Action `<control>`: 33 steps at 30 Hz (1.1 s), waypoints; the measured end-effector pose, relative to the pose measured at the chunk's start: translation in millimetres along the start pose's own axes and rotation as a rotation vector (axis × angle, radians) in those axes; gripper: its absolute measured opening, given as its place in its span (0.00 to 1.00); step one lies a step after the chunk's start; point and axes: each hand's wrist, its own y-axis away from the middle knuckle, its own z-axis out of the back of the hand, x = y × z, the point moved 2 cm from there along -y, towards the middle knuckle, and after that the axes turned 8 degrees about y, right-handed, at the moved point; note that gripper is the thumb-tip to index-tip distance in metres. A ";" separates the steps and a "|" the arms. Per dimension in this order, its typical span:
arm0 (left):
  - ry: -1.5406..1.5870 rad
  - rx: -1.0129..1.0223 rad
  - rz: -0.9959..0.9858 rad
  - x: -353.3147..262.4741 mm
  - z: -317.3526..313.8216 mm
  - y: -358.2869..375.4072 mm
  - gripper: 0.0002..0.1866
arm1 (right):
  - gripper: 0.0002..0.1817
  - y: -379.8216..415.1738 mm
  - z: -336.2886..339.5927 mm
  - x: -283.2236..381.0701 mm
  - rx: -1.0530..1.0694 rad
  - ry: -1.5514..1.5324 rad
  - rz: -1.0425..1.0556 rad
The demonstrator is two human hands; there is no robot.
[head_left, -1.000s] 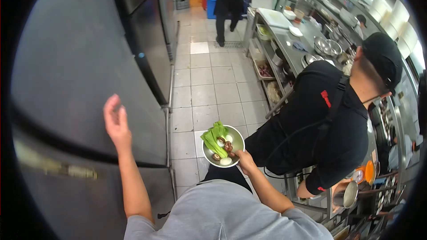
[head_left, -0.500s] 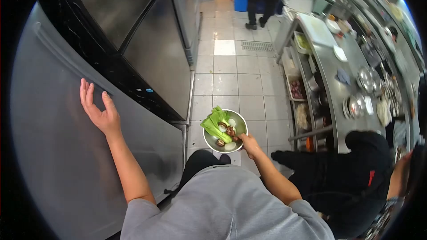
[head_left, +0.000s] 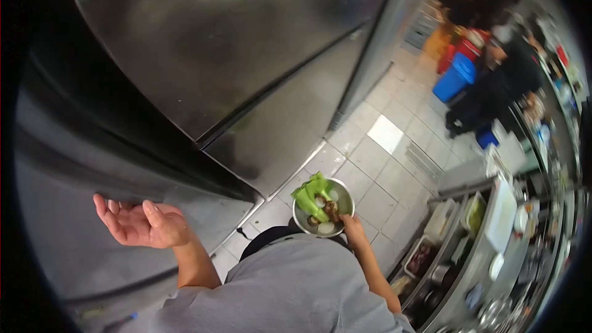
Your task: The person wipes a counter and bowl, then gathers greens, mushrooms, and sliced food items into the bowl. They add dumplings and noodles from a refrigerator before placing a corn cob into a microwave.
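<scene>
My right hand [head_left: 354, 228] grips the near rim of a small steel bowl [head_left: 340, 190], held at waist height over the tiled floor. The bowl holds green leafy vegetable [head_left: 310, 197], brown mushrooms and white slices. My left hand [head_left: 140, 223] is palm up with fingers curled, its fingertips hooked at the edge of a large stainless refrigerator door [head_left: 68, 234] on the left. It holds no loose object.
Tall steel refrigerator doors [head_left: 222, 43] fill the left and top. A tiled aisle [head_left: 394, 142] runs to the upper right, where a person in black [head_left: 493, 95] stands by a blue bin [head_left: 455, 78]. A steel counter with shelves and containers [head_left: 487, 234] lines the right.
My view has swung left toward the refrigerator. My left hand dropped from flat against the door to palm up at its edge. The bowl stays in my right hand. The nearby co-worker has left the view.
</scene>
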 end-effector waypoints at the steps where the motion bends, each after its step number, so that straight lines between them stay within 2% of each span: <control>1: -0.050 -0.060 -0.030 -4.3 -1.9 -8.4 0.32 | 0.18 3.1 0.6 53.3 -0.002 0.072 -0.013; 2: -0.109 -0.073 -0.055 -7.5 -3.0 -13.2 0.32 | 0.18 -7.9 -2.7 65.9 0.052 0.108 -0.001; 4: -0.047 -0.146 0.116 -6.0 -17.3 -4.9 0.31 | 0.20 -34.4 3.9 73.4 0.136 0.010 0.043; 5: -0.134 -0.132 0.279 -6.3 -35.9 4.6 0.35 | 0.20 -53.9 14.1 71.9 0.206 0.009 0.012; 7: 0.008 -0.172 0.652 -2.4 -83.0 37.1 0.32 | 0.19 -113.2 53.7 47.9 0.330 0.065 -0.007; 8: 0.082 -0.203 0.750 13.2 -107.9 65.3 0.29 | 0.19 -140.4 74.9 45.9 0.378 0.093 -0.021; 10: 0.056 -0.151 0.788 34.2 -179.5 142.0 0.24 | 0.19 -195.8 123.0 56.9 0.414 0.150 -0.050; 12: 0.095 -0.106 0.831 28.8 -240.2 206.0 0.21 | 0.20 -268.3 169.1 49.7 0.447 0.208 -0.077; 14: 0.059 -0.193 0.768 8.3 -261.4 277.1 0.20 | 0.22 -342.4 208.4 27.1 0.532 0.277 -0.127; 16: 0.004 -0.286 0.670 -14.7 -254.8 342.8 0.19 | 0.24 -398.5 235.9 12.5 0.575 0.309 -0.098; 18: -0.029 -0.390 0.603 -41.3 -232.2 387.5 0.20 | 0.22 -435.6 241.6 6.2 0.547 0.298 -0.055; 20: -0.199 -0.496 0.532 -76.9 -167.7 430.4 0.28 | 0.22 -434.3 235.6 -21.1 0.584 0.379 -0.092; 22: -0.814 -0.288 0.442 -114.5 -95.1 462.6 0.32 | 0.23 -406.9 223.1 -35.7 0.676 0.364 -0.052; 24: -0.797 -0.332 0.478 -151.4 -42.2 458.9 0.34 | 0.24 -372.3 195.8 -49.3 0.747 0.371 -0.026; 26: -0.755 -0.373 0.517 -164.8 14.7 453.0 0.36 | 0.24 -337.7 150.4 -54.0 0.868 0.471 0.029; 28: -0.855 -0.395 0.518 -175.5 93.5 445.3 0.35 | 0.24 -296.3 88.6 -71.6 0.927 0.541 0.067; 29: -0.963 -0.319 0.566 -186.5 136.7 440.1 0.37 | 0.24 -268.1 52.5 -81.7 0.996 0.587 0.121; 30: -0.959 -0.331 0.559 -196.5 167.6 434.6 0.37 | 0.24 -242.4 14.3 -91.3 1.065 0.634 0.175; 32: -1.056 -0.193 0.549 -198.2 201.6 416.6 0.39 | 0.25 -199.5 -68.9 -93.6 1.096 0.706 0.190; 33: -1.207 0.012 0.509 -197.4 206.1 398.4 0.41 | 0.25 -166.3 -116.7 -75.7 1.156 0.664 0.243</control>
